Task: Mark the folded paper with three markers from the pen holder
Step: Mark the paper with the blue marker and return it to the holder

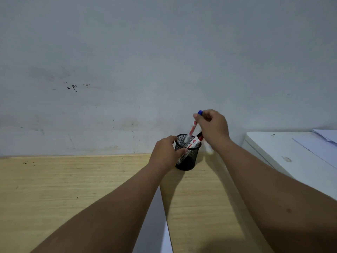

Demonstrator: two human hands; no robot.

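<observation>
A black mesh pen holder [187, 159] stands on the wooden table [73, 189] close to the wall. My left hand [166, 152] grips its left side. My right hand [213, 128] pinches a blue-capped marker [192, 127] near its top; the marker's lower end is at the holder's mouth. Two more markers, one with a red cap [196, 141], lean inside the holder. The folded white paper [155, 221] lies on the table between my forearms, partly hidden by my left arm.
The grey wall [127, 70] rises right behind the table. A white cabinet top [284, 156] sits to the right, with sheets of paper [321, 143] on it. Bare wood stretches to the left of my arms.
</observation>
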